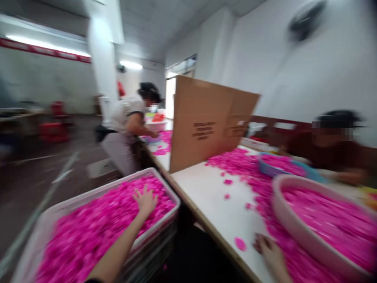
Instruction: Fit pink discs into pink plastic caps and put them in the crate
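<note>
My left hand [145, 200] lies flat with spread fingers on a heap of small pink pieces filling a pale crate [73, 204] beside the table. My right hand [269, 251] rests on the white table [206, 192] at its near edge, fingers curled down among loose pink pieces [240, 243]; whether it holds any is hidden by blur. A large pale basin [294, 232] full of pink pieces stands just right of that hand.
A brown cardboard sheet [206, 122] stands upright on the table. A person [338, 149] sits at the far right behind a blue basin [271, 167]. Another person [129, 125] works at the far end. Dark floor lies to the left.
</note>
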{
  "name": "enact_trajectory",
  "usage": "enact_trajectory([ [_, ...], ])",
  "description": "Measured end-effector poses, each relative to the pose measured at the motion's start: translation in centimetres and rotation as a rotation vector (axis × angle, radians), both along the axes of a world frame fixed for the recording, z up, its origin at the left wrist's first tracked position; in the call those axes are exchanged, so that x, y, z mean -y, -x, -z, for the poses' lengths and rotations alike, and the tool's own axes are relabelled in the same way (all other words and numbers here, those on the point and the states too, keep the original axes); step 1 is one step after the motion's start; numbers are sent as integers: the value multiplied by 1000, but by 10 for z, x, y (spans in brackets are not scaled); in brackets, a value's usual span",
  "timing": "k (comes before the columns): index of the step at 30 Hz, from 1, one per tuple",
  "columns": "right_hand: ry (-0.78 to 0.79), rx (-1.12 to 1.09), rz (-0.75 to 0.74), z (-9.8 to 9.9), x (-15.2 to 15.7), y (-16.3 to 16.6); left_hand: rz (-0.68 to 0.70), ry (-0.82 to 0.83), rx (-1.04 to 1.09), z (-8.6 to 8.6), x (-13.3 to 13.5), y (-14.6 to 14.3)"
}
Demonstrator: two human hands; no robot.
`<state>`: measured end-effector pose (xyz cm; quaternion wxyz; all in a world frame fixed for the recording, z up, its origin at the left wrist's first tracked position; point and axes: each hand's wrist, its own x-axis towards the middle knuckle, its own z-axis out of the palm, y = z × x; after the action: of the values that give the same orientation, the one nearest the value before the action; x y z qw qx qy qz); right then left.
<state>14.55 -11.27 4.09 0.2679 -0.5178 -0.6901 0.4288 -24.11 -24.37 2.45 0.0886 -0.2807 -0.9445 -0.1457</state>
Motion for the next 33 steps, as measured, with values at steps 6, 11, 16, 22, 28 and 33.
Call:
enact_trajectory([
  [6, -10, -216, 350, 56, -69, -28, 439, -114, -111, -1, -127, -115],
  [11, -112, -286, 396, 75, -82, -27, 790, 16, 23, 36, -197, -224],
  [16, -446, -37, 461, 32, -48, -86, 857, 253, 179, 64, -210, -266],
  [22, -319, 432, 626, 30, -40, -190, 885, 306, 189, 61, -205, -259],
  [28, -195, 543, 588, 52, -61, -185, 879, 297, 142, 53, -199, -267],
  [33, -349, 494, 664, 32, -56, -156, 871, 285, 141, 51, -197, -267],
])
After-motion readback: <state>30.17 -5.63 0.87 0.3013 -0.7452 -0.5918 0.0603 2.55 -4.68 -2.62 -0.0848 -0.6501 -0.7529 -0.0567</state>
